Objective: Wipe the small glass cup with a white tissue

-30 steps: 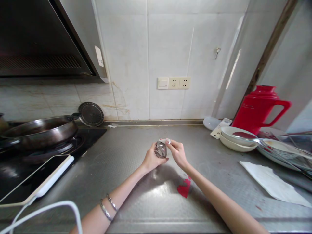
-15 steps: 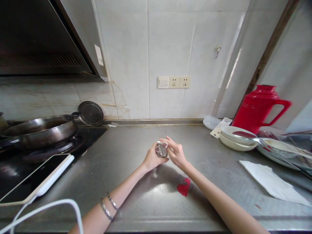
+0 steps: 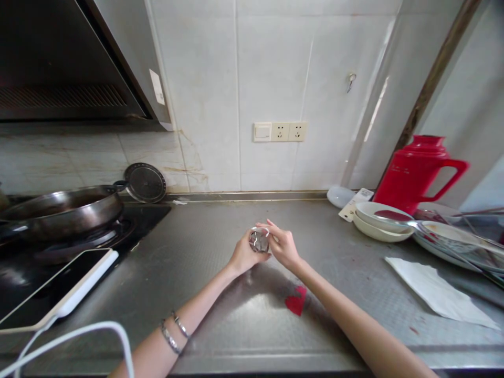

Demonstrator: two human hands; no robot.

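My left hand (image 3: 246, 253) is closed around a small, round, clear vessel (image 3: 259, 241) that looks like a drinking glass, seen from above over the middle of the counter. Its inside looks greyish with bright reflections, and a thin white curve runs along its far rim. My right hand (image 3: 284, 245) touches the right side of the rim with bent fingers pressed together. Whatever may be pinched in those fingers is too small to make out. On the counter between the forearms lies a red, heart-shaped piece (image 3: 296, 301).
At left, a metal pan (image 3: 74, 212) sits on the stove, with a phone (image 3: 59, 286) and its white cable (image 3: 90, 326) nearer me. A red thermos (image 3: 415, 173), stacked bowls (image 3: 381, 231), a plate (image 3: 437, 251) and a white paper (image 3: 439, 294) occupy the right.
Both hands keep their hold at nearly the same spot. The glass has turned or tilted slightly, and the white curve at its rim looks different. The whole view has shifted slightly.
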